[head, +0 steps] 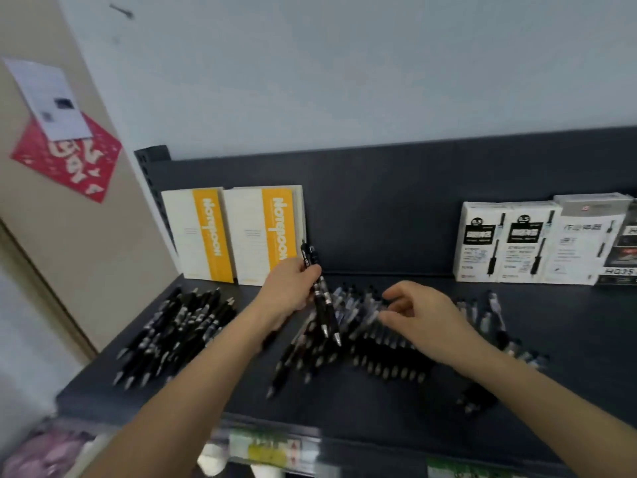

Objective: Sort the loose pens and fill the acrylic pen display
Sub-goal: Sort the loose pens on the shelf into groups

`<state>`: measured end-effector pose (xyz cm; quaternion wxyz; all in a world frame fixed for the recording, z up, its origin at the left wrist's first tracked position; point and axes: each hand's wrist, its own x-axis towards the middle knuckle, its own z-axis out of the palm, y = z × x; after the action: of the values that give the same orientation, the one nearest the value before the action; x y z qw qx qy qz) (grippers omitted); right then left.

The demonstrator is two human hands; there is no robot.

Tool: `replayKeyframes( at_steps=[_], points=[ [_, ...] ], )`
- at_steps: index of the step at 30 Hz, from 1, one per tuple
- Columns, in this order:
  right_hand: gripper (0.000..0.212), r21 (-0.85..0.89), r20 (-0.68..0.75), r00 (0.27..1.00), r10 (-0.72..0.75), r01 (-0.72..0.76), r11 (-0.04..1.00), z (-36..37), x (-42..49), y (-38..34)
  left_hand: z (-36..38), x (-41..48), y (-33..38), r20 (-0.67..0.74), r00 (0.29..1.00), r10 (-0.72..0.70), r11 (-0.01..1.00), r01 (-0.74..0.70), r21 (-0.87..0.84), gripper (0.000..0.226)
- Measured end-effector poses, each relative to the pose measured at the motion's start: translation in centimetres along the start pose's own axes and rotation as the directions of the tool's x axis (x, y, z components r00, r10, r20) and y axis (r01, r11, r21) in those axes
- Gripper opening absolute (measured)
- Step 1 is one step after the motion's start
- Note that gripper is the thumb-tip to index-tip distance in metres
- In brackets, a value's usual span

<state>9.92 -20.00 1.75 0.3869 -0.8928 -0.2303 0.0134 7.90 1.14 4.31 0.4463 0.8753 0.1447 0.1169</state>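
Observation:
Many loose black pens lie on a dark shelf (396, 401). One pile of pens (179, 326) sits at the left, a larger spread of pens (362, 343) in the middle. My left hand (289, 288) grips two or three black pens (322, 305) upright above the middle spread, tips pointing down. My right hand (420, 315) hovers over the middle spread with fingers loosely curled, fingertips at the pens; whether it pinches one is unclear. No acrylic display shows in the head view.
Two white-and-yellow notebooks (234, 232) stand against the shelf's back panel at the left. White pen boxes (537, 239) stand at the back right. A few more pens (489, 312) lie at the right. A lower shelf with blurred goods (262, 450) shows below the front edge.

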Motion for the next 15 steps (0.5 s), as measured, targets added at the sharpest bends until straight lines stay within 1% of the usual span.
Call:
replayKeyframes(
  at_steps=[1, 2, 4, 6, 9, 11, 13, 15],
  points=[
    [0.029, -0.021, 0.015, 1.000, -0.007, 0.007, 1.000, 0.4, 0.2, -0.1, -2.3, 0.7, -0.8, -0.002, 1.000, -0.014, 0.990, 0.014, 0.142, 0.034],
    [0.027, -0.036, 0.029, 0.999, -0.013, 0.014, 0.999, 0.9, 0.5, -0.1, -4.4, 1.4, -1.6, 0.000, 0.999, -0.040, 0.957, 0.038, 0.286, 0.035],
    [0.026, -0.060, 0.056, 0.998, -0.028, 0.031, 0.998, 1.8, 1.0, -0.5, -7.9, 2.3, -3.3, 0.006, 0.994, -0.105, 0.842, 0.086, 0.533, 0.037],
    [0.026, -0.079, 0.067, 0.997, -0.042, 0.047, 0.996, 2.7, 1.5, -1.0, -10.3, 2.9, -4.9, -0.015, 0.986, -0.169, 0.717, 0.133, 0.684, 0.037],
    [0.027, -0.110, 0.069, 0.995, -0.073, 0.080, 0.991, 4.0, 2.3, -1.6, -12.0, 3.1, -6.6, -0.051, 0.972, -0.230, 0.588, 0.181, 0.789, 0.035],
    [0.028, -0.131, 0.076, 0.994, -0.082, 0.092, 0.987, 4.8, 2.7, -2.0, -12.1, 3.0, -7.5, -0.053, 0.966, -0.252, 0.515, 0.180, 0.838, 0.033],
    [0.029, -0.171, 0.087, 0.992, -0.091, 0.105, 0.980, 5.5, 3.1, -2.4, -11.8, 3.0, -8.6, -0.039, 0.964, -0.263, 0.473, 0.164, 0.866, 0.029],
    [0.028, -0.200, 0.100, 0.990, -0.095, 0.113, 0.973, 6.0, 3.3, -2.8, -11.3, 3.0, -9.5, -0.030, 0.966, -0.255, 0.459, 0.149, 0.876, 0.026]
  ],
)
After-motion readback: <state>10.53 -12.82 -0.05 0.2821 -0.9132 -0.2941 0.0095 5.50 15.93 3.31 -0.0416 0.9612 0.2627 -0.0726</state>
